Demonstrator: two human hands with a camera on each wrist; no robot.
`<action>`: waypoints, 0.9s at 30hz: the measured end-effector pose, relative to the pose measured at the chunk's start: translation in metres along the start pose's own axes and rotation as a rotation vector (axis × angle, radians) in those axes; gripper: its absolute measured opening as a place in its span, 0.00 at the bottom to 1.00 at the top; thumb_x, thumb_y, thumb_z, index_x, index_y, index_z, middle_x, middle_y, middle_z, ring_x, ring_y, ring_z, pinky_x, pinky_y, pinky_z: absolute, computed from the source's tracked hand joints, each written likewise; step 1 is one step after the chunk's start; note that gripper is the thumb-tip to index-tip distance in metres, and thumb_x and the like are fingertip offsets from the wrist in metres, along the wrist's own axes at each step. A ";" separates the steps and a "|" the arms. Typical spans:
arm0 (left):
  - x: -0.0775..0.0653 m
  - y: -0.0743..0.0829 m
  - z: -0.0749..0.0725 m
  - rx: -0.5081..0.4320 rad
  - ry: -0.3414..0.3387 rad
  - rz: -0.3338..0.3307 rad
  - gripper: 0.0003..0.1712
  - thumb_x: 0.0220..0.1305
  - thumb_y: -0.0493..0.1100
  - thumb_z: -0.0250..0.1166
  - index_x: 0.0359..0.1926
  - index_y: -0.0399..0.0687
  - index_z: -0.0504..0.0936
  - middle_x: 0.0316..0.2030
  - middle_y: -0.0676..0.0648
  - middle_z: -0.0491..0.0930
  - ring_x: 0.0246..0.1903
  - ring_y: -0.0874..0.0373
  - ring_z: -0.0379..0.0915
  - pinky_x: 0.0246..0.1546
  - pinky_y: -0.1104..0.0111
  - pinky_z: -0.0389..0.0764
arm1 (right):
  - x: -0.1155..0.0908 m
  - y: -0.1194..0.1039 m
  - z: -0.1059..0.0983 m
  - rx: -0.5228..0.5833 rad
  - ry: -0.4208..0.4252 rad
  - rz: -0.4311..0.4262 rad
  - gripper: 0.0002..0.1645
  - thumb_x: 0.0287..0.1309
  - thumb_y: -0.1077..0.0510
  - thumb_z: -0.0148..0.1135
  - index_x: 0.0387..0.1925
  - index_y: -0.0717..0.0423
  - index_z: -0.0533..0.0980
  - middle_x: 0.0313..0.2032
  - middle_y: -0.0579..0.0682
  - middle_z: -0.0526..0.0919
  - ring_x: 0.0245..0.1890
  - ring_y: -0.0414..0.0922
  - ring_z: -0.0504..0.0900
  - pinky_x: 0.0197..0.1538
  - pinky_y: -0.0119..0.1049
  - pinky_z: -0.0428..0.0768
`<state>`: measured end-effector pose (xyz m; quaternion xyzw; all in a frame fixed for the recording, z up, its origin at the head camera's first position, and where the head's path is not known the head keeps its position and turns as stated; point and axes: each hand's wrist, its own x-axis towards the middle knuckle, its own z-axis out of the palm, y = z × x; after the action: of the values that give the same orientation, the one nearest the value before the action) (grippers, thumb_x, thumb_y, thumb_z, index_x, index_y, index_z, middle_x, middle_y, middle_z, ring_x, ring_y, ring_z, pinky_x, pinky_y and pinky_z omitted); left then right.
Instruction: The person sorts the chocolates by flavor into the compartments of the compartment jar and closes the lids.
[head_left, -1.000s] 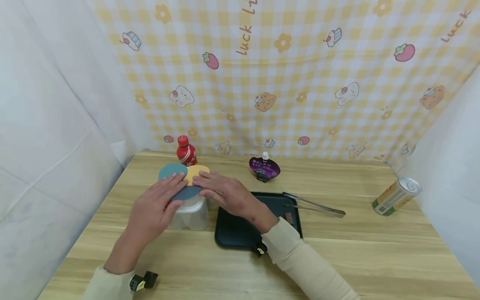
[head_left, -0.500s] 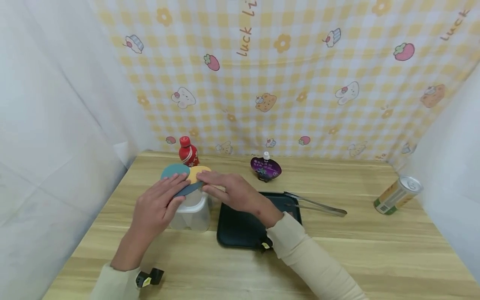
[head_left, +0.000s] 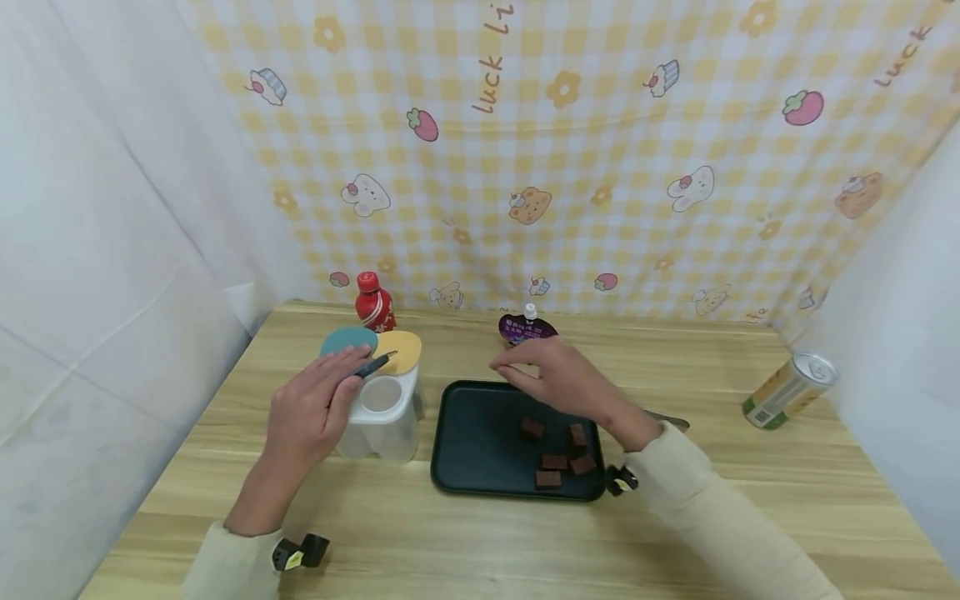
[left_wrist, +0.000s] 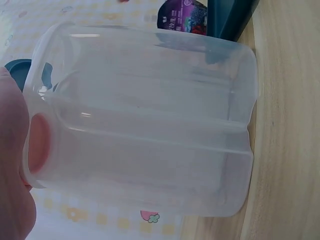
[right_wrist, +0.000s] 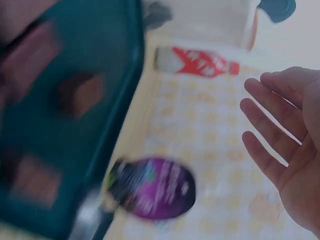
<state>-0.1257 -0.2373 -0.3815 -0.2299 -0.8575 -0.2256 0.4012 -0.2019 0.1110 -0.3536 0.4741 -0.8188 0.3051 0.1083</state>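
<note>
A translucent plastic container (head_left: pixel 378 433) with several coloured lids stands at the left of the table. My left hand (head_left: pixel 303 417) lies over its top, thumb and forefinger on either side of the dark blue lid (head_left: pixel 372 365). That lid is tipped up, baring a round opening in front. The teal lid (head_left: pixel 349 338) and the yellow lid (head_left: pixel 402 351) lie flat. Over the back of the black tray (head_left: pixel 480 454) hovers my right hand (head_left: pixel 566 379), holding nothing; its loosely extended fingers show in the right wrist view. Small brown blocks (head_left: pixel 553 462) lie on the tray's right half.
Behind the container stands a red bottle (head_left: pixel 375 308). A purple spouted pouch (head_left: pixel 525 327) is partly hidden behind my right hand. The tip of metal tongs (head_left: pixel 670 420) shows past my right wrist. A can (head_left: pixel 790 392) stands at the far right.
My right hand has left the container top and moved right, over the tray. The dark blue lid has swung from flat to tipped up. My left hand has stayed at the lids.
</note>
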 end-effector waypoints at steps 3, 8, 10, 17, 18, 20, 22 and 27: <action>0.000 0.000 0.001 -0.016 0.006 -0.028 0.33 0.82 0.59 0.47 0.54 0.37 0.87 0.51 0.41 0.87 0.50 0.42 0.84 0.54 0.45 0.80 | -0.027 0.009 -0.011 -0.049 -0.016 0.088 0.10 0.69 0.61 0.66 0.47 0.54 0.88 0.44 0.45 0.90 0.43 0.40 0.87 0.45 0.42 0.86; 0.000 0.000 0.002 -0.040 0.045 -0.035 0.31 0.81 0.58 0.49 0.52 0.38 0.88 0.49 0.41 0.87 0.49 0.42 0.85 0.54 0.47 0.81 | -0.073 0.024 -0.027 -0.103 -0.024 0.254 0.10 0.70 0.60 0.66 0.48 0.54 0.88 0.45 0.45 0.90 0.44 0.41 0.88 0.45 0.46 0.87; 0.001 0.000 0.003 -0.042 0.058 -0.029 0.32 0.81 0.59 0.49 0.52 0.38 0.89 0.49 0.41 0.87 0.48 0.42 0.85 0.53 0.47 0.81 | -0.090 0.031 -0.031 -0.115 -0.018 0.303 0.10 0.69 0.60 0.66 0.48 0.55 0.88 0.44 0.47 0.90 0.42 0.42 0.89 0.44 0.48 0.87; 0.000 -0.001 0.003 -0.046 0.057 -0.029 0.32 0.81 0.59 0.50 0.51 0.37 0.89 0.48 0.42 0.88 0.48 0.42 0.85 0.63 0.64 0.74 | -0.139 0.051 -0.045 -0.159 -0.034 0.396 0.12 0.65 0.63 0.69 0.50 0.58 0.87 0.47 0.51 0.89 0.48 0.50 0.88 0.47 0.54 0.85; 0.000 -0.001 0.003 -0.045 0.054 -0.032 0.32 0.81 0.59 0.50 0.51 0.37 0.89 0.48 0.42 0.88 0.48 0.42 0.85 0.65 0.68 0.72 | -0.144 0.053 -0.047 -0.157 -0.044 0.406 0.14 0.65 0.64 0.69 0.51 0.59 0.86 0.49 0.52 0.88 0.49 0.52 0.87 0.48 0.55 0.85; -0.001 -0.002 0.003 -0.053 0.058 -0.031 0.31 0.80 0.58 0.50 0.51 0.37 0.88 0.48 0.42 0.88 0.48 0.41 0.85 0.65 0.70 0.70 | -0.151 0.057 -0.050 -0.155 -0.079 0.428 0.17 0.65 0.64 0.69 0.55 0.60 0.84 0.52 0.55 0.87 0.53 0.56 0.85 0.52 0.57 0.83; -0.001 -0.002 0.004 -0.058 0.069 -0.026 0.31 0.80 0.58 0.51 0.51 0.37 0.89 0.48 0.42 0.88 0.48 0.41 0.85 0.65 0.70 0.70 | -0.156 0.059 -0.051 -0.141 -0.123 0.452 0.21 0.66 0.63 0.69 0.59 0.62 0.81 0.56 0.57 0.85 0.56 0.58 0.82 0.55 0.59 0.81; -0.001 -0.001 0.006 -0.057 0.080 -0.025 0.33 0.80 0.60 0.50 0.51 0.37 0.89 0.48 0.42 0.88 0.48 0.42 0.85 0.64 0.68 0.71 | -0.165 0.064 -0.050 -0.103 -0.194 0.480 0.29 0.67 0.61 0.68 0.66 0.67 0.74 0.62 0.62 0.80 0.61 0.61 0.78 0.59 0.60 0.78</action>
<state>-0.1291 -0.2355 -0.3862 -0.2213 -0.8369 -0.2637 0.4255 -0.1748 0.2817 -0.4161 0.2873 -0.9287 0.2332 -0.0221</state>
